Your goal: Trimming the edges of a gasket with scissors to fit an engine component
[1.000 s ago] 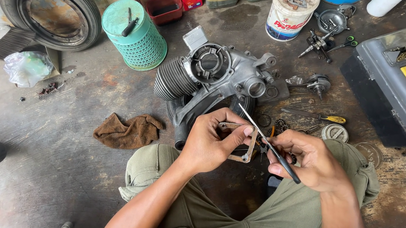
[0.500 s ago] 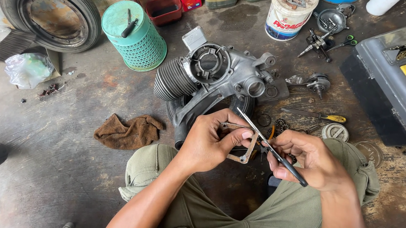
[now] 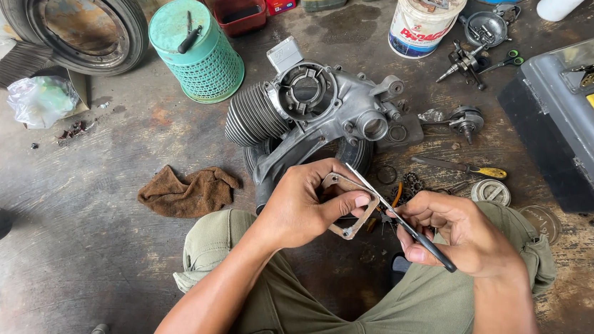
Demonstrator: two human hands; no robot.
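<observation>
My left hand [image 3: 304, 207] grips a small flat metal plate with a square opening [image 3: 351, 206], holding it up over my lap. My right hand [image 3: 459, 235] holds a thin blade-like tool with a black handle [image 3: 407, 223]; its shiny tip rests across the plate's upper edge. Just beyond both hands a grey engine block with a finned cylinder [image 3: 309, 114] lies on the concrete floor. I sit cross-legged in olive trousers [image 3: 384, 318].
A brown rag [image 3: 187, 192] lies left of my knee. A green mesh basket [image 3: 196, 51], a tyre [image 3: 67, 14], a white bucket [image 3: 424, 20] and a grey toolbox [image 3: 587, 121] ring the engine. A yellow-handled screwdriver [image 3: 462, 167] and small parts lie at the right.
Both hands stay on the plate and the tool; the blade has shifted only slightly along the plate's edge.
</observation>
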